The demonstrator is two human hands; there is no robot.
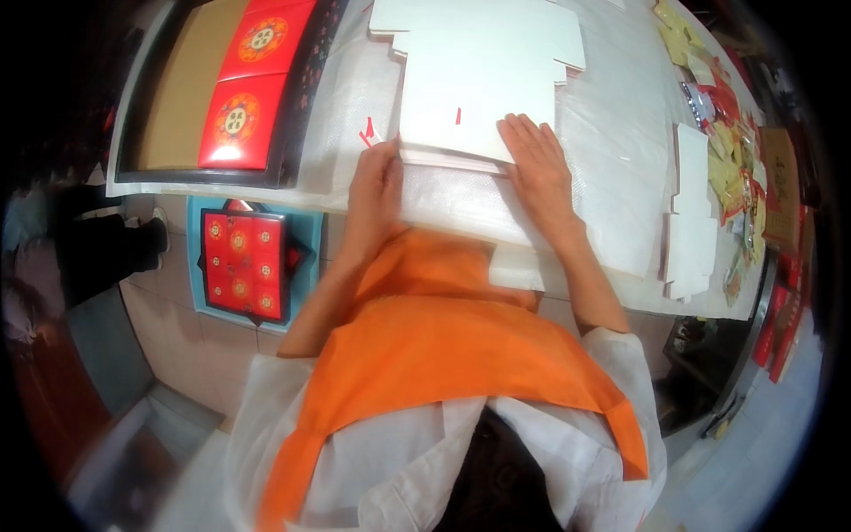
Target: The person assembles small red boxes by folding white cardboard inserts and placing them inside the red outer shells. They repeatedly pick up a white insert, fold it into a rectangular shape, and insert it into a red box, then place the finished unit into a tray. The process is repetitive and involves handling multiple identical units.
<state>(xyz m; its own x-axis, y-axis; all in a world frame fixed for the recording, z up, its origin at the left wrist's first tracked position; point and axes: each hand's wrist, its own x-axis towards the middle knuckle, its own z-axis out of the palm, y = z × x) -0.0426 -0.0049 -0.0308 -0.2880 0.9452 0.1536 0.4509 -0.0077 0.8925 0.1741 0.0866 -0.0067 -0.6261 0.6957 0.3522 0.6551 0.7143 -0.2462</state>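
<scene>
Flat white cardboard blanks lie stacked on the table in front of me, with notched sides and a small red mark on the top one. My right hand rests on the near right corner of the stack, palm down and fingers stretched out. At the near left corner, my left hand is closed, its fingers curled. A small white piece with red marks pokes out past those fingers; whether it belongs to a blank I cannot tell. Much of what this hand grips is hidden.
Left on the table stands a dark-edged tray with red decorated boxes. Below it, more red boxes sit in a blue container. To the right lie folded white cards, colourful packets and a brown carton.
</scene>
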